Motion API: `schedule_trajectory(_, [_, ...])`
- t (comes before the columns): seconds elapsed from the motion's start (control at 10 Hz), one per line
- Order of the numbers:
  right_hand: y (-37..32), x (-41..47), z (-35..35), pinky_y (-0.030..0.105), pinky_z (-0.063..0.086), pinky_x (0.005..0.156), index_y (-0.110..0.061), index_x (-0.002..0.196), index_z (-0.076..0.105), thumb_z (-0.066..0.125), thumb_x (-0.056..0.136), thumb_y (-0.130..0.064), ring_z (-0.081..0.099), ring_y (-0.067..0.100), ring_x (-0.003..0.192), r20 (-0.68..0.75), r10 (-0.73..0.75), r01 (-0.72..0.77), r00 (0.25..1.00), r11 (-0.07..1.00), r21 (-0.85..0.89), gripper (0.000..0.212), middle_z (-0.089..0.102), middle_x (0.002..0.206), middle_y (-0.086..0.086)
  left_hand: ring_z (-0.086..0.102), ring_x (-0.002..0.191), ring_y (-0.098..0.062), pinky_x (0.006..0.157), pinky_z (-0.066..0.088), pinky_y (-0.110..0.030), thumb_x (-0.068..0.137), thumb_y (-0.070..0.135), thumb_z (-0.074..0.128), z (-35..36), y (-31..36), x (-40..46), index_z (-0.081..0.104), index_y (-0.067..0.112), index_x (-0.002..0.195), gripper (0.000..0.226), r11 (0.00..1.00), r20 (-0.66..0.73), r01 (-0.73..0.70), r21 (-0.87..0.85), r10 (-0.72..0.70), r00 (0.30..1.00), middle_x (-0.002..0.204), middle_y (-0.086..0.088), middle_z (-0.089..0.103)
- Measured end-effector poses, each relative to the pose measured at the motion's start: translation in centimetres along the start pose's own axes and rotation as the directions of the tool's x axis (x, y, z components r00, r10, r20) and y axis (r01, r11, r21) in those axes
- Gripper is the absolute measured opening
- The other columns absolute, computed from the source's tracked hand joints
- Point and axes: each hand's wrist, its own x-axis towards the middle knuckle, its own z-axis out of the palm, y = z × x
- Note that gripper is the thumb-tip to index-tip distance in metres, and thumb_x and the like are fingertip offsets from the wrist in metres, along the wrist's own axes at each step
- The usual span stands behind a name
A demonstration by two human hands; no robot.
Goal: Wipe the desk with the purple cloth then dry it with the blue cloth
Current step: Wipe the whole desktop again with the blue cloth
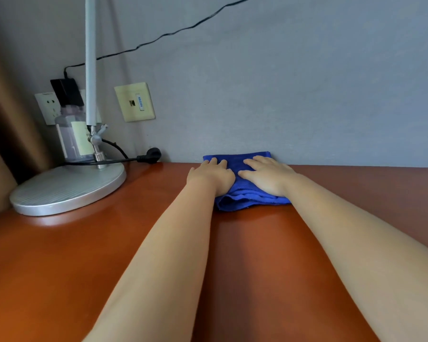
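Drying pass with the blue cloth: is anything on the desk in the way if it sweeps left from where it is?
Yes. Both the left hand and right hand press flat on the blue cloth at the wall edge. To its left on the desk lie a black plug and the lamp base.

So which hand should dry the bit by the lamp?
Probably the left hand: it presses the blue cloth on the side nearer the lamp base. The right hand lies farther off.
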Motion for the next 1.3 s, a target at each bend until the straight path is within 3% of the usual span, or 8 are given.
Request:
schedule_trajectory(0.2, [0.1, 0.6, -0.1, 0.037, 0.007, 0.117, -0.028, 0.154, 0.016, 0.026, 0.099, -0.056, 0.006, 0.015, 0.148, -0.003, -0.003, 0.003, 1.0, 1.0, -0.01, 0.062, 0.009, 0.161, -0.003, 0.014, 0.145, -0.029, 0.117, 0.014, -0.048, 0.103, 0.028, 0.026, 0.2, -0.1, 1.2, 0.027, 0.009, 0.149, 0.05, 1.0, -0.008, -0.005, -0.024, 0.005, 1.0, 0.158, -0.01, 0.018])
schedule_trajectory(0.5, [-0.5, -4.0, -0.2, 0.037, 0.006, 0.118, -0.029, 0.154, 0.013, 0.022, 0.098, -0.057, 0.003, 0.015, 0.148, 0.013, -0.003, 0.003, 1.0, 0.999, -0.034, 0.063, 0.006, 0.162, -0.003, 0.014, 0.145, -0.027, 0.116, 0.016, -0.051, 0.102, 0.03, 0.021, -0.2, 0.2, -4.4, 0.026, 0.013, 0.149, 0.049, 0.999, -0.004, -0.035, -0.009, 0.035, 0.999, 0.157, -0.009, 0.018])
schedule_trajectory(0.8, [-2.7, -15.1, 0.1, 0.035, -0.001, 0.12, -0.031, 0.154, 0.008, 0.018, 0.099, -0.058, -0.004, 0.01, 0.148, 0.053, -0.009, 0.011, 0.999, 0.999, -0.046, 0.063, -0.002, 0.162, -0.007, -0.002, 0.148, -0.02, 0.118, 0.005, -0.049, 0.102, 0.034, 0.014, -0.2, 1.1, -16.5, 0.009, 0.02, 0.153, 0.053, 1.0, 0.033, -0.021, -0.011, 0.021, 0.999, 0.161, -0.003, 0.0])
schedule_trajectory(1.3, [-5.8, -33.6, 0.5, 0.036, -0.003, 0.12, -0.032, 0.154, 0.005, 0.017, 0.099, -0.057, -0.009, 0.008, 0.147, 0.073, 0.0, 0.002, 0.997, 1.0, -0.03, 0.061, -0.005, 0.162, -0.008, -0.004, 0.148, -0.019, 0.119, 0.003, -0.045, 0.102, 0.035, 0.013, -0.4, 2.7, -35.2, 0.007, 0.021, 0.153, 0.053, 0.999, 0.053, -0.042, -0.018, 0.043, 0.998, 0.161, -0.003, -0.002])
